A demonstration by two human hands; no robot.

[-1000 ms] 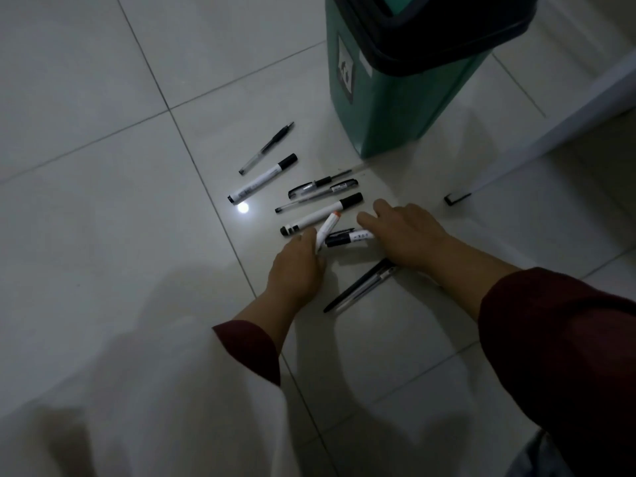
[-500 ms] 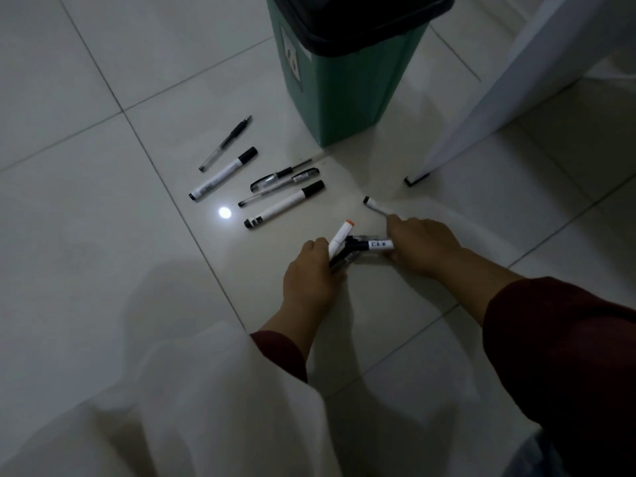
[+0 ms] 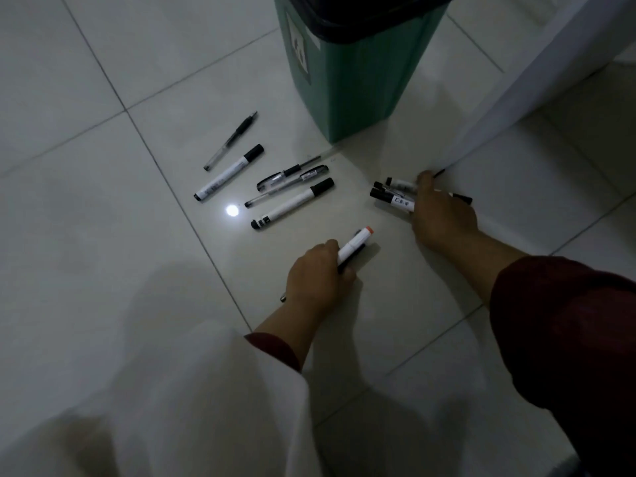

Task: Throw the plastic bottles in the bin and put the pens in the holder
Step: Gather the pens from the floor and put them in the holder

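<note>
While low, both fists [image 3: 320, 273] grip pens [image 3: 392, 194]

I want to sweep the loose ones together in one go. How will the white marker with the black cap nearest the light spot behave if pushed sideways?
The marker looks round-barrelled, so it will probably roll rather than slide on the glossy floor tiles. It seems rigid and light, likely easy to nudge. It may roll into the thin pens lying beside it.
</note>
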